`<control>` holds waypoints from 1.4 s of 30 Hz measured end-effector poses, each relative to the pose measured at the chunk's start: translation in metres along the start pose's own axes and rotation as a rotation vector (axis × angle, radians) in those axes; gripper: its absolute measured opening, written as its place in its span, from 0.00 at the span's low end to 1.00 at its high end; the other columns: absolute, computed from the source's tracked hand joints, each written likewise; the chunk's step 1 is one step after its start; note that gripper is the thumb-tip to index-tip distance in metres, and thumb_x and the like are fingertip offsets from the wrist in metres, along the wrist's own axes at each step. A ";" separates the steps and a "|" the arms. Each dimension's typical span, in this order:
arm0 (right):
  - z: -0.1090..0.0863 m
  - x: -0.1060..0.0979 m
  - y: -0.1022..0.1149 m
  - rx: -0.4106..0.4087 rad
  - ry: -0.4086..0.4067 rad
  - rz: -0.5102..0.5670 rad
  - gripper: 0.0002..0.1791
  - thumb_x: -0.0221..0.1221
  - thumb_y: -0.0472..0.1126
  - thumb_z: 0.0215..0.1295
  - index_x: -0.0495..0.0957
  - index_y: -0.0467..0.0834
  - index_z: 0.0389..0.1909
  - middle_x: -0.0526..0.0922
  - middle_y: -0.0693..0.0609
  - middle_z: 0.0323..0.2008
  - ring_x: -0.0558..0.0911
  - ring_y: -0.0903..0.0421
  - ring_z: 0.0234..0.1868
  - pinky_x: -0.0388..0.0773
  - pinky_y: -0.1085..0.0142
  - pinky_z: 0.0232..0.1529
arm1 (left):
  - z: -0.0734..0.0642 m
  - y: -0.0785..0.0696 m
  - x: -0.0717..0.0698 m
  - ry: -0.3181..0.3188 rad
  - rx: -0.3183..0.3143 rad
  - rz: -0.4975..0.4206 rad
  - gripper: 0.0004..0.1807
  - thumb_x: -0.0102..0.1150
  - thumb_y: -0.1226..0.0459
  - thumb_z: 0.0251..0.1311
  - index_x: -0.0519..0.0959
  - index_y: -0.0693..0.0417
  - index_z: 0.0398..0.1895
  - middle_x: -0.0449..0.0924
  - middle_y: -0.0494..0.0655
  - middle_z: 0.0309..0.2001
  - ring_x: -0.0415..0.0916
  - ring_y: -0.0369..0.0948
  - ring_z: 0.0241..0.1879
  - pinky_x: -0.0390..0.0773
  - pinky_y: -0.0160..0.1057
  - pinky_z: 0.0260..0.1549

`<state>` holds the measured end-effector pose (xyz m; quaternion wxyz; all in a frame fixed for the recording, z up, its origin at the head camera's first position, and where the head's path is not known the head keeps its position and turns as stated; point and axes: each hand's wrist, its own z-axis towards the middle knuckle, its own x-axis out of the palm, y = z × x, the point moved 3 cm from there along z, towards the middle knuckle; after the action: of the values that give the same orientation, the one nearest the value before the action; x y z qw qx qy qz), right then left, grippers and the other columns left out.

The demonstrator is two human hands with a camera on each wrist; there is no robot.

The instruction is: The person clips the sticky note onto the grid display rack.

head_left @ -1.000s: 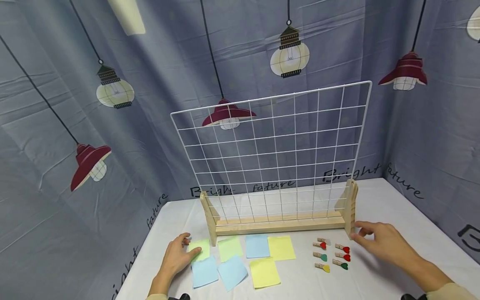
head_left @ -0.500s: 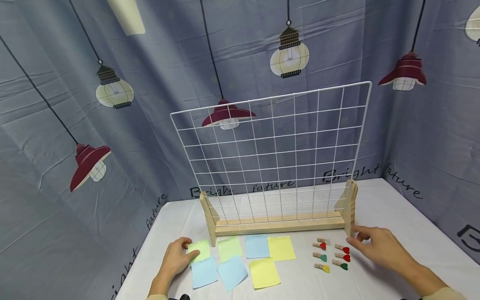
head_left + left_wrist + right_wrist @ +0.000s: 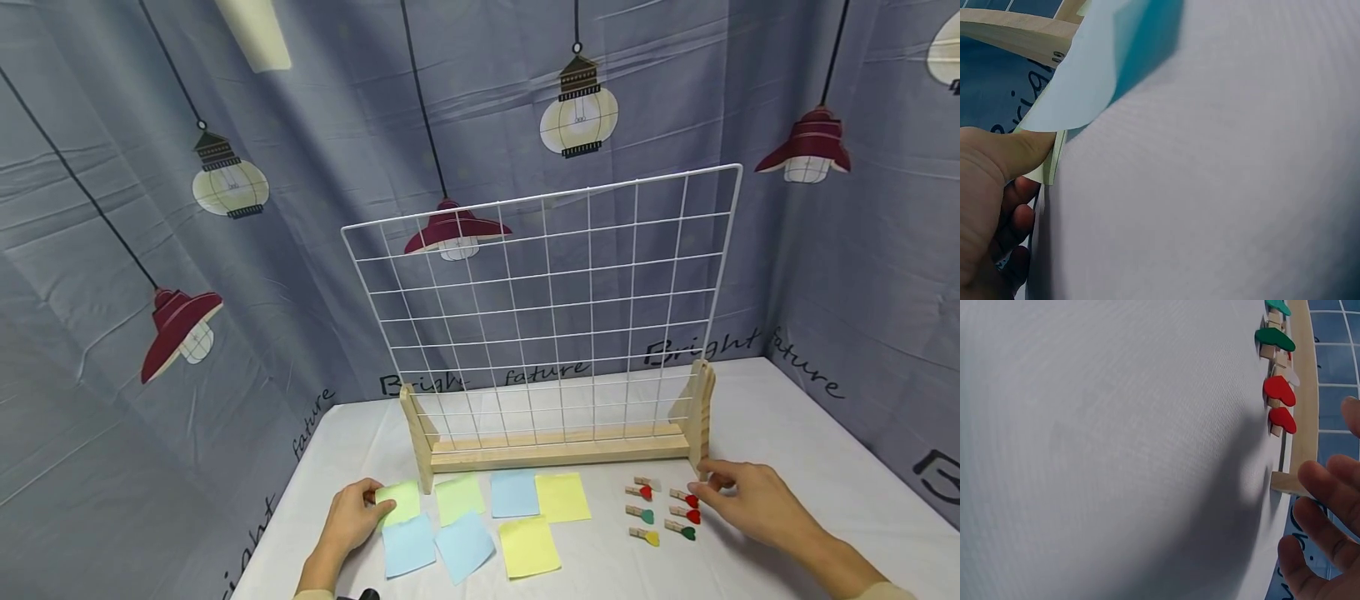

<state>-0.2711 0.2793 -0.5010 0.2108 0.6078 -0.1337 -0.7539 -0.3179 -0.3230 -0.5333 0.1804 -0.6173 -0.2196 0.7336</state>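
Note:
In the head view my left hand (image 3: 351,515) is at the left end of the sticky notes. Its thumb lies on a pale green sticky note (image 3: 403,500) and its fingers are at the note's left edge, pinching it. The left wrist view shows the thumb on that green note (image 3: 1049,167), beside a blue note (image 3: 1082,81) with a raised edge. My right hand (image 3: 761,500) hovers by the heart clothespins, thumb near a red heart clothespin (image 3: 684,497). In the right wrist view its spread fingers (image 3: 1335,487) hold nothing.
A white wire grid (image 3: 551,308) stands upright in a wooden base (image 3: 558,452) behind the notes. Other notes are blue (image 3: 465,546), green (image 3: 460,498) and yellow (image 3: 529,546). Several heart clothespins, one with a yellow heart (image 3: 645,536), lie on the white table (image 3: 600,575).
My left hand has closed in on the green note's left edge, with the thumb now over it. My right hand has moved slightly left and down, toward the clothespins.

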 end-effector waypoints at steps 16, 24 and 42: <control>0.002 0.001 0.003 0.034 0.017 0.015 0.29 0.69 0.57 0.64 0.85 0.37 0.53 0.87 0.54 0.33 0.85 0.49 0.39 0.80 0.51 0.39 | 0.001 -0.003 -0.003 -0.044 -0.038 -0.051 0.04 0.70 0.65 0.61 0.88 0.55 0.38 0.83 0.41 0.31 0.74 0.38 0.33 0.74 0.39 0.35; 0.002 0.002 0.004 0.039 0.012 0.022 0.28 0.69 0.56 0.64 0.84 0.36 0.52 0.88 0.53 0.33 0.85 0.49 0.39 0.80 0.51 0.38 | 0.001 -0.003 -0.006 -0.091 -0.029 -0.059 0.04 0.70 0.64 0.62 0.89 0.54 0.38 0.85 0.41 0.31 0.75 0.37 0.32 0.74 0.39 0.35; -0.004 0.008 0.000 0.063 0.024 0.050 0.29 0.69 0.56 0.63 0.85 0.35 0.51 0.88 0.52 0.34 0.85 0.50 0.39 0.81 0.49 0.43 | 0.000 -0.022 -0.025 -0.160 -0.009 -0.098 0.02 0.70 0.64 0.62 0.90 0.48 0.36 0.86 0.41 0.33 0.72 0.37 0.33 0.71 0.35 0.34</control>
<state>-0.2690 0.2752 -0.5087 0.2118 0.6194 -0.1700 -0.7366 -0.3142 -0.3179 -0.5010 0.1955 -0.5461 -0.2665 0.7698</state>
